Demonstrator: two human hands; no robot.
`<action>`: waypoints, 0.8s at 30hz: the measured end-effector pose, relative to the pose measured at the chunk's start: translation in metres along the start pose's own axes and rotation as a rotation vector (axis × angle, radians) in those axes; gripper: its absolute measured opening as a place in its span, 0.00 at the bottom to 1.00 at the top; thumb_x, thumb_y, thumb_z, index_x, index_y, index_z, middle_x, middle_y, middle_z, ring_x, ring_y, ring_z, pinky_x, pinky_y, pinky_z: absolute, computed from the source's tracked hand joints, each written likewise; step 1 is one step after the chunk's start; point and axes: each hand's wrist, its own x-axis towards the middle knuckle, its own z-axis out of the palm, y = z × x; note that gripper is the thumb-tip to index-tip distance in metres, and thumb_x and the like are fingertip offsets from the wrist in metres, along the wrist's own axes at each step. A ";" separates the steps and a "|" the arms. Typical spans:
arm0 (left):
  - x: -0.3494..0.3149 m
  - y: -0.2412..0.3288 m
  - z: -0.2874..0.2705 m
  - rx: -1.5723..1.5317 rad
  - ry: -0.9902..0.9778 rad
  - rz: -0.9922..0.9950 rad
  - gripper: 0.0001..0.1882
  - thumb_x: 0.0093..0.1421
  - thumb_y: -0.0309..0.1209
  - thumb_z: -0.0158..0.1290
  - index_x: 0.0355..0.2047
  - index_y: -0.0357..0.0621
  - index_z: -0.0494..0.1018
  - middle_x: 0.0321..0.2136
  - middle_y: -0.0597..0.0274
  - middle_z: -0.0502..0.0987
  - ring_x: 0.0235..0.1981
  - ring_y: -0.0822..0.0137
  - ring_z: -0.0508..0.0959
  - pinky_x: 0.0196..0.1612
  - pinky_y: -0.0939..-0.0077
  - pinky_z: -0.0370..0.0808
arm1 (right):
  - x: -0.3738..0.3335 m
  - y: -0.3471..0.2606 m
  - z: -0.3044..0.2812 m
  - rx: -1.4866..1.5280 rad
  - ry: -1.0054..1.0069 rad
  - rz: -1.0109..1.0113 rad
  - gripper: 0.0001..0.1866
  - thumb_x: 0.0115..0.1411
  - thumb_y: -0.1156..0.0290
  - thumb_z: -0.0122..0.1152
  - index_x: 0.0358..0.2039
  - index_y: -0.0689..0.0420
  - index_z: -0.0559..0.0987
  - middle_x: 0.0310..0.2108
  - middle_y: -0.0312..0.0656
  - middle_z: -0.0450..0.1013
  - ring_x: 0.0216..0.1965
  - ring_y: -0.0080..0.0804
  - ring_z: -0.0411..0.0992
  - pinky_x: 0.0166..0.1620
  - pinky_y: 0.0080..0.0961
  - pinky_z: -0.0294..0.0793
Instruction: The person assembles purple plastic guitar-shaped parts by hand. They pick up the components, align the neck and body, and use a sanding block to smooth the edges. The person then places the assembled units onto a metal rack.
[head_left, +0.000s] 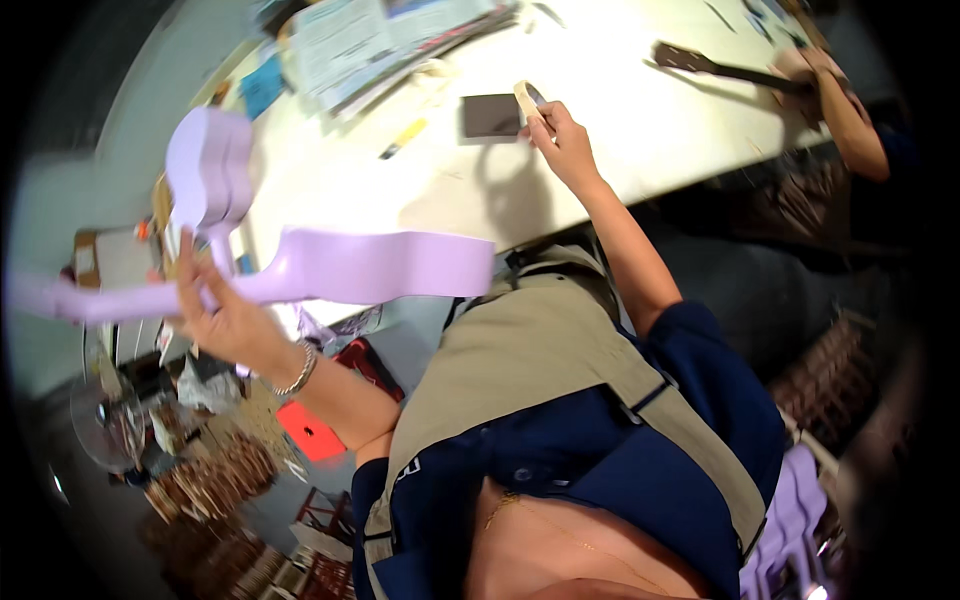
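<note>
My left hand (222,318) grips a lilac ukulele (375,266) by its neck, holding it level, with the body over the front edge of the white table (350,190). Some of its fingers stick up past the neck, and the headstock end is blurred. Pinched between the thumb and fingers of my right hand (562,145) is a roll of masking tape (527,101), just above the tabletop. Beside the roll lies a dark rectangular block (490,116). Behind my left hand, more lilac ukulele bodies (208,165) stand at the table's left end.
Stacked newspapers (365,50) cover the table's back left, near a blue scrap (262,86). A yellow-handled cutter (404,138) lies in front. At the right, a co-worker's hands (815,80) hold a dark instrument neck (720,68). Wooden parts (215,478) are piled low on the left.
</note>
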 end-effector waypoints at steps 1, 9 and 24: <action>0.000 0.000 0.000 -0.040 -0.003 -0.004 0.12 0.57 0.22 0.50 0.41 0.45 0.76 0.48 0.50 0.66 0.45 0.66 0.69 0.40 0.78 0.72 | 0.002 -0.030 0.016 0.025 -0.117 -0.137 0.11 0.59 0.65 0.50 0.35 0.60 0.68 0.22 0.40 0.73 0.21 0.29 0.71 0.26 0.21 0.67; 0.001 0.017 -0.010 0.117 -0.069 0.130 0.14 0.48 0.31 0.60 0.38 0.53 0.79 0.43 0.54 0.62 0.43 0.61 0.63 0.50 0.71 0.60 | -0.016 -0.188 0.094 0.007 -0.447 -0.719 0.11 0.57 0.66 0.54 0.36 0.59 0.74 0.21 0.37 0.69 0.24 0.30 0.65 0.34 0.26 0.61; -0.011 0.027 0.000 0.091 0.056 0.162 0.05 0.44 0.30 0.63 0.23 0.48 0.80 0.44 0.54 0.61 0.37 0.66 0.62 0.41 0.76 0.63 | -0.014 -0.209 0.128 -0.036 -0.227 -1.054 0.05 0.50 0.71 0.61 0.30 0.50 0.76 0.17 0.30 0.72 0.15 0.25 0.68 0.20 0.20 0.60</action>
